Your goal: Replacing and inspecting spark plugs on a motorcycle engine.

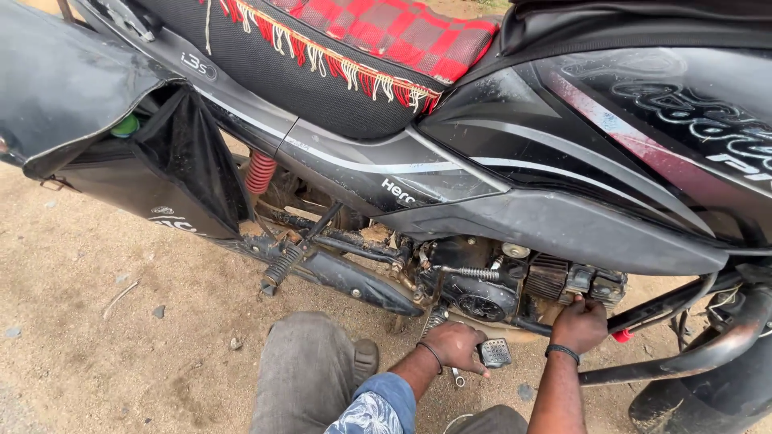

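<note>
A black motorcycle [515, 161] stands side-on in front of me, its dirty engine [498, 285] low in the middle. My left hand [456, 345] reaches under the engine beside the ribbed brake pedal [496, 352] and closes on a slim metal spanner [456, 376] whose end pokes out below the fingers. My right hand [579, 324] rests with curled fingers against the lower right of the engine, just under the cylinder fins [548, 277]; whether it holds anything is hidden. Both wrists wear dark bands.
A black saddlebag [121, 153] hangs at the left rear near a red shock spring [260, 172]. The kick lever and footpeg [281, 269] jut out low. A crash guard tube [683, 354] curves at the right. My knee [305, 374] rests on sandy ground [96, 321].
</note>
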